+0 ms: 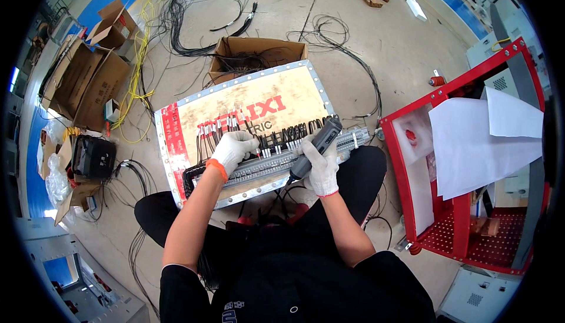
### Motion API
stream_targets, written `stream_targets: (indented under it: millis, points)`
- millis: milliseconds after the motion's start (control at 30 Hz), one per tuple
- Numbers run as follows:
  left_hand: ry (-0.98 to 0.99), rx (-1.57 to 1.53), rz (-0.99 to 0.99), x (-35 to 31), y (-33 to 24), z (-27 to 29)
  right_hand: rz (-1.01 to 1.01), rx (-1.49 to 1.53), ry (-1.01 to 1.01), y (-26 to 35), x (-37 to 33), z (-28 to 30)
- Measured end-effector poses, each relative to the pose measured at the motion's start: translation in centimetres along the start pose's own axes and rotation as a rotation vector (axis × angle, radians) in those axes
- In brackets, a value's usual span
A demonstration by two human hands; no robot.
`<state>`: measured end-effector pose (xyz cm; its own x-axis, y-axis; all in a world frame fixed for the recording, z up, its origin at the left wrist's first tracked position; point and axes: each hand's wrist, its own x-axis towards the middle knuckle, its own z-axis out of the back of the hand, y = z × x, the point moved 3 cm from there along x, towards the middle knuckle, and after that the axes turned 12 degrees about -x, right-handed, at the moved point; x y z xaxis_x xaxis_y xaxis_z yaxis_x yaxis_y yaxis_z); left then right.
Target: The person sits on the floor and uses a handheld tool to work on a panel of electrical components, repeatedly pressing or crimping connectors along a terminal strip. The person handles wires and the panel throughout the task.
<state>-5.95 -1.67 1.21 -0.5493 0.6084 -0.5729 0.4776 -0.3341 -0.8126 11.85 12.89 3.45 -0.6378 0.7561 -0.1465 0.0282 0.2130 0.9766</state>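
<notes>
A wooden panel with a metal-edged rim [203, 96] lies across my lap. Along its near side runs a grey row of terminal blocks [250, 173], with several black wires [306, 131] ending in white sleeves standing behind it. My left hand [234, 149], in a white glove with an orange cuff, is closed at the wires just above the row; its fingertips seem to pinch one wire end. My right hand [322, 167], gloved in white too, is wrapped round a dark grey electric screwdriver [318, 146]. The tool is tilted, its narrow end pointing down toward the panel's near edge.
Behind the panel stands an open cardboard box [259, 49] with wires in it. Black cable bundles [176, 20] and a yellow cable [141, 64] lie on the floor. A red-framed cart [400, 176] bearing white paper sheets [482, 140] is at right; cardboard boxes [97, 87] sit at left.
</notes>
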Motion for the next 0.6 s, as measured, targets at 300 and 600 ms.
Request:
stream_targets:
  millis: [300, 600]
  points:
    - [-0.147, 0.004, -0.161, -0.3, 1.1, -1.1, 0.03, -0.02, 0.019, -0.5, 0.2, 0.2]
    - [-0.24, 0.426, -0.36, -0.6, 1.7, -0.8, 0.045, -0.028, 0.027, -0.5, 0.2, 0.0]
